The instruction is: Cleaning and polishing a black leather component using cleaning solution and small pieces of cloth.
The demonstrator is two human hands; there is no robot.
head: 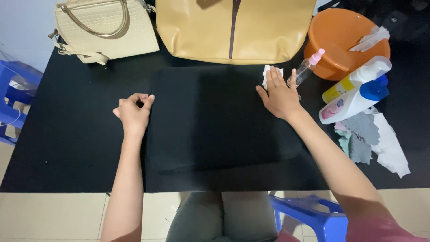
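A flat black bag (219, 121) lies on the black table (67, 134) in front of me. My left hand (133, 113) rests at the bag's left edge with its fingers curled, pinching that edge. My right hand (278, 95) lies flat near the bag's upper right corner, pressing a small white wipe (268, 72) against the bag's surface. Only part of the wipe shows past my fingers.
A cream handbag (105, 29) and a large tan bag (233, 29) stand at the back. An orange basin (345, 40), a small pink-capped spray bottle (307, 67), two lying bottles (354, 92) and crumpled cloths (371, 139) sit on the right. Blue stools (313, 215) stand nearby.
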